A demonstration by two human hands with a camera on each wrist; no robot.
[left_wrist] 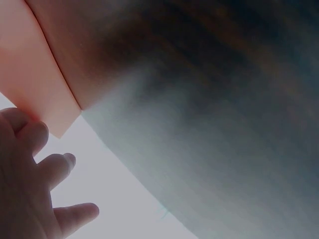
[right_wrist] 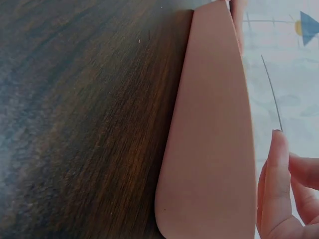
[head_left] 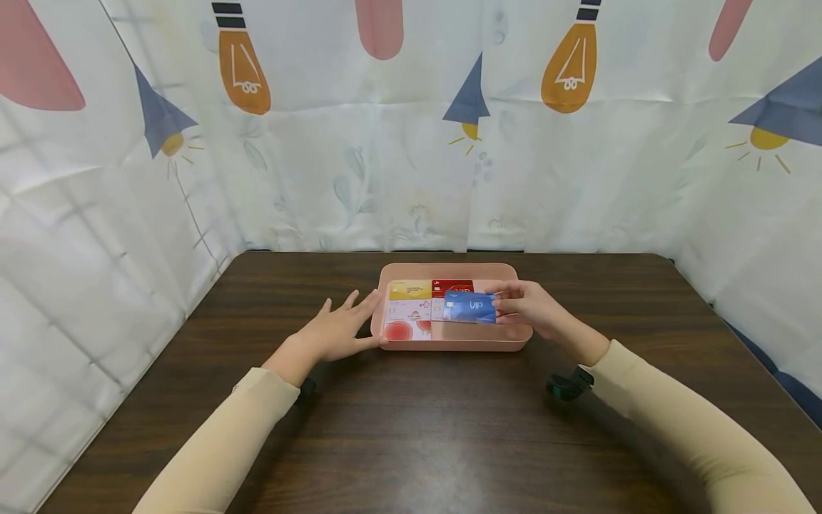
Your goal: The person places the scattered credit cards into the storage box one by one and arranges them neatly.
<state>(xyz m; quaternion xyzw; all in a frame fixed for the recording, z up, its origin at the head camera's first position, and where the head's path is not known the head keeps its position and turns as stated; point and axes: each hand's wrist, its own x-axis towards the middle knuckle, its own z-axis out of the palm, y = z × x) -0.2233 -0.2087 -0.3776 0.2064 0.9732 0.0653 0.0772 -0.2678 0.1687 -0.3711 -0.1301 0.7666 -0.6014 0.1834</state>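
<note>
A pink tray [head_left: 475, 345] stands on the dark table with several cards laid flat inside. Among them are a yellow card [head_left: 411, 289], a red card [head_left: 443, 287] and a pale card with red round shapes [head_left: 408, 314]. My right hand [head_left: 523, 305] pinches a blue VIP card [head_left: 470, 307] by its right end, over the tray's middle. In the right wrist view that card [right_wrist: 271, 92] appears edge-on above the tray's rim. My left hand [head_left: 340, 330] rests at the tray's left edge, fingers spread; in the left wrist view its fingers [left_wrist: 55, 169] lie along the tray wall.
The dark wooden table [head_left: 411, 421] extends around the tray. A patterned white curtain [head_left: 411, 157] hangs behind and at both sides. Dark bands with devices [head_left: 570, 383] sit at the wrists.
</note>
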